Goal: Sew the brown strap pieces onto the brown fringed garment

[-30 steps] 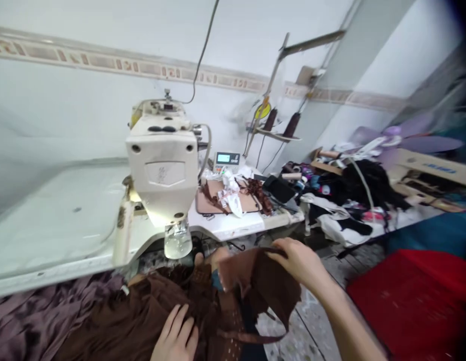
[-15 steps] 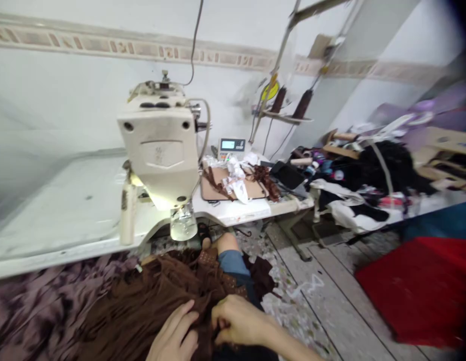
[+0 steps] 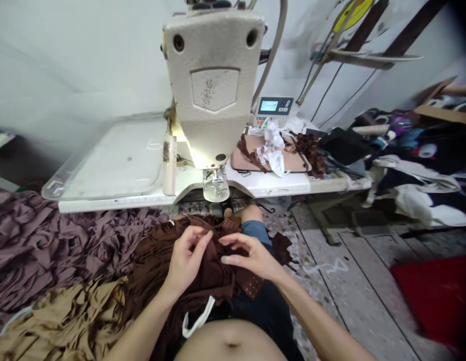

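A dark brown fabric piece (image 3: 168, 260) lies bunched on my lap, below the sewing machine (image 3: 213, 90). My left hand (image 3: 187, 258) rests on it with fingers curled, pinching a fold near its top edge. My right hand (image 3: 248, 255) hovers just right of it over the same cloth, thumb and fingers bent and slightly apart, touching the fabric by a studded brown strip (image 3: 250, 286). The two hands almost meet at the fingertips.
The white sewing table (image 3: 116, 200) carries the machine, a small display unit (image 3: 274, 106) and brown scraps (image 3: 308, 150). Mauve cloth (image 3: 48, 240) and tan cloth (image 3: 59, 321) pile at my left. A red bin (image 3: 439, 296) stands on the floor at right, clutter behind it.
The view has tilted down and moved closer to the machine. My right hand came in from the raised brown piece to meet my left hand on the lap fabric.
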The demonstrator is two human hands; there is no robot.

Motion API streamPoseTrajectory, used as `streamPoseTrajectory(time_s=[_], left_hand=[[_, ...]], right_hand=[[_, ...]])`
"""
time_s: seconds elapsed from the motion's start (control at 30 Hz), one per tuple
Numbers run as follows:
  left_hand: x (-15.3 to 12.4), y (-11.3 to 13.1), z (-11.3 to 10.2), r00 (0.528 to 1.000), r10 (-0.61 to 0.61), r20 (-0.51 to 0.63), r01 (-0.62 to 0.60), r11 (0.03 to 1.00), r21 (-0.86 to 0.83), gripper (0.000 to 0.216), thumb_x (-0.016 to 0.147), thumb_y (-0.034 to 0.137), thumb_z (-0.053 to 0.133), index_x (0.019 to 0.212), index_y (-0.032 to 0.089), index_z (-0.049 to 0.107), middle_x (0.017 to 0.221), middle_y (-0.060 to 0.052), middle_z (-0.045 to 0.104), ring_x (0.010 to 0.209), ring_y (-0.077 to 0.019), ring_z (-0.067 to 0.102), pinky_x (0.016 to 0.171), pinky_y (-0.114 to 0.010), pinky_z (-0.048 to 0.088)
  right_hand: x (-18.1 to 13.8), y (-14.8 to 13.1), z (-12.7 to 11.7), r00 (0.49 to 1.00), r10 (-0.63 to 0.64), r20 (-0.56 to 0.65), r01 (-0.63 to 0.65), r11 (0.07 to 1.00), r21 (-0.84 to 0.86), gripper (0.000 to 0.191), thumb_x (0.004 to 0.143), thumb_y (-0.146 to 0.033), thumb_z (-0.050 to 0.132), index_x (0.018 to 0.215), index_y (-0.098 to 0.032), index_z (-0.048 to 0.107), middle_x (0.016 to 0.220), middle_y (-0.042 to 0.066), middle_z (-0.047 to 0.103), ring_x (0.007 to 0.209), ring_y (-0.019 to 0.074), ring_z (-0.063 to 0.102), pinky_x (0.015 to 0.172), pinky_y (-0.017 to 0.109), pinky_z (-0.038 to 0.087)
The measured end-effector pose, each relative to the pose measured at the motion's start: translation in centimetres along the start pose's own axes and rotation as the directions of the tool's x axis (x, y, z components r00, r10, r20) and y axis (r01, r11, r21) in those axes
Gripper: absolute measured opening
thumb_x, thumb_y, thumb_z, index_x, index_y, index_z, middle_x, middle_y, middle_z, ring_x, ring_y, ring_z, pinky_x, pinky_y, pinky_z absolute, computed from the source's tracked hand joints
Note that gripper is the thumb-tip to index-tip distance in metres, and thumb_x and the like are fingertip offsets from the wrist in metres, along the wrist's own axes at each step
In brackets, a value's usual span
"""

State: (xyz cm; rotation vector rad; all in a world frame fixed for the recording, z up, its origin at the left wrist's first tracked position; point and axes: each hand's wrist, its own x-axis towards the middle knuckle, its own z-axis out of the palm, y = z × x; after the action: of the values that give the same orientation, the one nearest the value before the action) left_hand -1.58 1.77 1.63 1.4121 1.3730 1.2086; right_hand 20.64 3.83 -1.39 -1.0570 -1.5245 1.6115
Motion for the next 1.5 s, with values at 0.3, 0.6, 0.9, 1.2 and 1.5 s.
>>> streamPoseTrajectory(time_s=[0.3, 0.6, 0.9, 1.2, 1.5], left_hand=[[1.3, -0.3, -0.7, 0.995, 0.056, -0.088, -0.050, 0.996, 0.073, 0.023, 0.100, 0.042, 0.072, 0.099, 0.019, 0.068, 0.085, 0.000, 0.069, 0.075, -0.0135, 0.066, 0.071, -0.022, 0.051], [-5.7, -2.6, -3.2, 0.892, -0.005, 0.452, -0.213, 0.877, 0.431, 0.109, 0.076, 0.029, 0.095, 0.168, 0.033, 0.036, 0.137, -0.010, 0.071, 0.121, -0.0287, 0.069, 0.105, -0.044, 0.057], [-5.6, -3.2, -3.6, 0.912, 0.070, 0.405, -0.227, 0.908, 0.353, 0.058, 0.103, 0.017, 0.060, 0.158, 0.028, 0.049, 0.141, -0.010, 0.072, 0.123, -0.0236, 0.073, 0.106, -0.038, 0.060], [0.2, -6.1, -3.7, 0.999, 0.040, 0.009, -0.040, 0.919, 0.392, 0.046, 0.098, 0.033, 0.066, 0.143, 0.023, 0.061, 0.140, -0.012, 0.073, 0.126, -0.0302, 0.072, 0.114, -0.050, 0.055], [-2.6, -4.5, -4.0, 0.945, 0.326, -0.024, -0.214, 0.673, 0.708, 0.040, 0.106, 0.030, 0.062, 0.144, 0.020, 0.063, 0.140, -0.018, 0.066, 0.131, -0.0332, 0.062, 0.113, -0.053, 0.050]], right_hand=[[-0.3, 1.1, 0.4, 0.912, 0.059, 0.405, 0.016, 0.984, -0.179, 0.043, 0.076, -0.059, 0.092, 0.088, -0.019, 0.081, 0.081, -0.005, 0.074, 0.073, 0.0180, 0.062, 0.068, 0.026, 0.051], [-5.0, 3.7, -0.7, 0.922, 0.124, 0.368, -0.060, 0.982, -0.181, 0.073, 0.067, -0.053, 0.099, 0.130, -0.021, 0.079, 0.119, 0.005, 0.082, 0.111, 0.0332, 0.074, 0.101, 0.040, 0.057], [-1.8, 0.5, 0.9, 0.935, 0.152, 0.322, -0.196, 0.974, 0.110, 0.033, 0.090, -0.049, 0.082, 0.097, -0.017, 0.076, 0.076, -0.001, 0.074, 0.058, 0.0156, 0.068, 0.057, 0.025, 0.051], [4.1, 2.1, 0.0, 0.961, -0.049, -0.271, 0.023, 0.995, -0.100, 0.043, 0.080, -0.049, 0.092, 0.110, -0.021, 0.079, 0.113, 0.009, 0.080, 0.104, 0.0253, 0.074, 0.093, 0.038, 0.058], [-3.4, 4.1, 2.6, 0.975, -0.218, -0.043, 0.171, 0.862, -0.477, 0.036, 0.089, -0.057, 0.086, 0.095, -0.022, 0.078, 0.098, 0.008, 0.075, 0.089, 0.0257, 0.067, 0.076, 0.036, 0.052]])
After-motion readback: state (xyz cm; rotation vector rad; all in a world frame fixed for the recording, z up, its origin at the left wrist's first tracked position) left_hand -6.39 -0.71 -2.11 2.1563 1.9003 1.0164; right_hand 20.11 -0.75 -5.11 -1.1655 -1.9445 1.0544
